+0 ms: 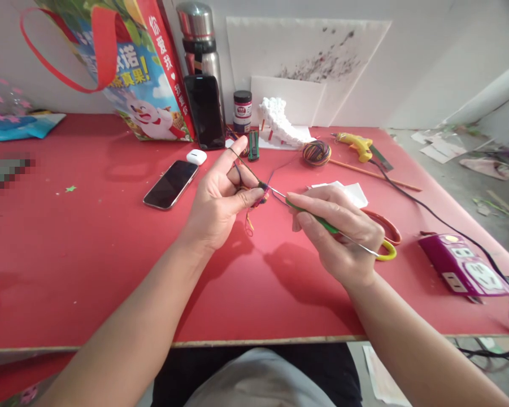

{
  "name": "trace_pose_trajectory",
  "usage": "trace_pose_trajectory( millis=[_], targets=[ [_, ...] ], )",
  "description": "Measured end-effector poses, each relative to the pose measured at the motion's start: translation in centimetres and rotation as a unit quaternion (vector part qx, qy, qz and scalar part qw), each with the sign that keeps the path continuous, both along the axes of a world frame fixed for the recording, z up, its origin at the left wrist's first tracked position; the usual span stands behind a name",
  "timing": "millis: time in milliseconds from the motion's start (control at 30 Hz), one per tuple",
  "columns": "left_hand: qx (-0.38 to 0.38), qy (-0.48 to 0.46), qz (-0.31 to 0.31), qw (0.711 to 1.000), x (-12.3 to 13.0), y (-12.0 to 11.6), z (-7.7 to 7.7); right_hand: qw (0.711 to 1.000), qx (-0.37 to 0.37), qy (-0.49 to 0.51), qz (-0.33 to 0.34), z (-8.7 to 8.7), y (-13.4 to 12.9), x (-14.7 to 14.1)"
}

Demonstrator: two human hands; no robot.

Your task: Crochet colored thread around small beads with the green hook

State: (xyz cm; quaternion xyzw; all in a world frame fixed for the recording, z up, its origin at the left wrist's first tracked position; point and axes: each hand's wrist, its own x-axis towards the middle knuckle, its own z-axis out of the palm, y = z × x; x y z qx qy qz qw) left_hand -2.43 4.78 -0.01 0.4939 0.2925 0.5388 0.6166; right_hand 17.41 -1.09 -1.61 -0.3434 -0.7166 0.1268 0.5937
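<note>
My left hand (220, 195) pinches a small piece of multicoloured crochet work (262, 195) between thumb and fingers. Yarn runs over its raised index finger, and a loose tail hangs below. In my right hand (339, 229) is a crochet hook (317, 219) with a green grip and a metal shaft, held like a pencil. The hook's tip meets the crochet work; whether a loop is on it is too small to tell. A strand leads back toward the multicoloured yarn ball (316, 153) farther up the table.
On the red table (110, 271) lie a phone (172, 184), a white earbud case (196, 157), scissors (387, 250), a yellow glue gun (356, 144) with a black cord, and a purple power strip (464, 265). Behind stand a gift bag (152, 107), another phone (204, 112) and a steel flask (197, 28).
</note>
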Motion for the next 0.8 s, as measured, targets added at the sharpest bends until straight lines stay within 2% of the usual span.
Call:
trace_pose_trajectory(
  millis=[133, 300, 800],
  targets=[
    [0.039, 0.024, 0.01, 0.999, -0.2, 0.2, -0.5, 1.0, 0.003, 0.01, 0.011, -0.1, -0.1, -0.2],
    [0.05, 0.026, 0.006, 0.998, 0.1, 0.0, -0.9, 0.999, 0.004, 0.021, 0.029, -0.3, -0.1, -0.3],
    [-0.018, -0.014, 0.001, 1.0, 1.2, -1.6, 0.1, 0.998, 0.0, 0.048, 0.04, -0.4, 0.2, -0.4]
  ],
)
